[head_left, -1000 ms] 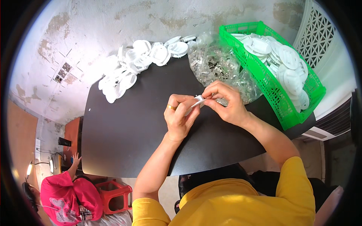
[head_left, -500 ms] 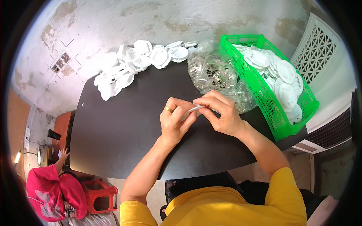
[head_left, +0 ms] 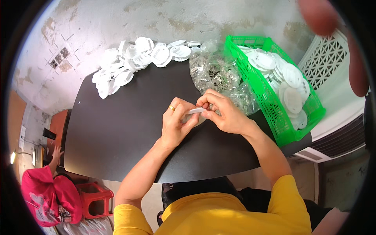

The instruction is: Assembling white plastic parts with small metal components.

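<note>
Over the middle of the dark table my left hand (head_left: 174, 124), with a gold ring on one finger, grips a white round plastic piece (head_left: 195, 111), tilted nearly edge-on. My right hand (head_left: 228, 114) pinches the same piece at its right end, the fingertips of both hands almost meeting. Whether a small part is also between the right fingers is hidden. Just beyond my right hand lies a clear plastic bag (head_left: 219, 72) of small metal parts. A heap of similar white plastic pieces (head_left: 135, 56) lies along the table's far left edge.
A green plastic basket (head_left: 276, 133) full of white pieces stands on the right of the table (head_left: 121, 133). At lower left, a person in a pink top (head_left: 49, 196) is beside a red stool (head_left: 96, 199). Blurred fingers (head_left: 319, 17) intrude at upper right, close to the camera.
The view has shifted slightly, so the scene sits a little further left. The held piece has tilted somewhat between my hands. Blurred fingers have appeared at upper right.
</note>
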